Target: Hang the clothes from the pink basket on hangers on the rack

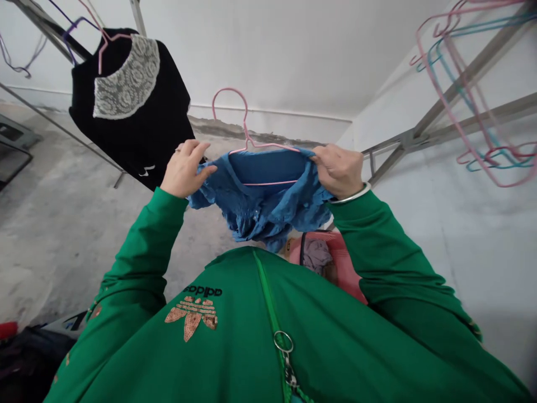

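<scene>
A blue ruffled blouse (272, 204) hangs in front of my chest on a pink hanger (247, 126). The hanger's hook points up and its lower bar shows inside the neckline. My right hand (339, 168), with a bangle at the wrist, is closed on the blouse's right shoulder near the hanger's end. At the other shoulder is my left hand (184, 165), its thumb and forefinger apart, the thumb lying against the blue fabric. The fingers of that hand are partly hidden behind it.
A black top (168, 101) with a lace collar hangs at upper left, beside a metal rail (46, 28). Pink and blue hangers (465, 84) hang from a frame at right. Below the blouse stands a pink basket (346, 263) holding a greyish-purple cloth (316, 254).
</scene>
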`<state>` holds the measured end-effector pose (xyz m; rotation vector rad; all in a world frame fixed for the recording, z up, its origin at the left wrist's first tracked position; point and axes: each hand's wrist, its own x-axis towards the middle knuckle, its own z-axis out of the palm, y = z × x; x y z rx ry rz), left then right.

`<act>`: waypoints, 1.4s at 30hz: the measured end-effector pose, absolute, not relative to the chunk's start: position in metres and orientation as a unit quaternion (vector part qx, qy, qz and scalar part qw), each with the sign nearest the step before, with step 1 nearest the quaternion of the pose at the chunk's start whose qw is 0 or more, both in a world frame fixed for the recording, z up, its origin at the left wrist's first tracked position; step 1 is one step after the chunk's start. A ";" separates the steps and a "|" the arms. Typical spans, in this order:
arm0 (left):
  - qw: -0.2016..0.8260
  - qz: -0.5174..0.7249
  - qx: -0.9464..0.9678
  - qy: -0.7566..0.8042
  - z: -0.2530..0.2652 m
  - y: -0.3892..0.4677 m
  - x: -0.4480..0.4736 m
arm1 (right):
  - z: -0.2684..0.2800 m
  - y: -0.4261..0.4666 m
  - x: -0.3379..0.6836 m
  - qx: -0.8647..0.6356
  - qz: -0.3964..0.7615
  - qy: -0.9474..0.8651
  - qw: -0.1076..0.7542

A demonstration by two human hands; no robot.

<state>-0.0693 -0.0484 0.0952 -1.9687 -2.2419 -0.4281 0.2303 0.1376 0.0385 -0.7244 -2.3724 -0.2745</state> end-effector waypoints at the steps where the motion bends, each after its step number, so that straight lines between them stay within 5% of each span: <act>1: 0.063 -0.145 -0.677 -0.719 0.093 -0.042 -0.072 | 0.038 0.138 0.232 -0.264 -0.101 -0.903 0.324; 6: -0.024 -0.191 -0.715 -0.672 0.069 -0.016 -0.051 | 0.042 0.139 0.235 -0.194 -0.073 -0.910 0.360; 14: 0.046 -0.354 -0.648 -0.673 0.080 -0.017 -0.053 | 0.034 0.183 0.272 -0.334 0.123 -0.839 0.411; 24: 0.067 -0.309 -0.627 -0.712 0.094 -0.029 -0.062 | 0.001 0.152 0.255 -0.338 0.474 -0.677 0.450; 35: 0.091 -0.274 -0.662 -0.692 0.092 -0.042 -0.062 | 0.007 0.173 0.249 -0.419 0.289 -0.718 0.475; 42: 0.097 -0.269 -0.681 -0.674 0.089 -0.044 -0.061 | 0.040 0.160 0.257 -0.299 0.127 -0.877 0.355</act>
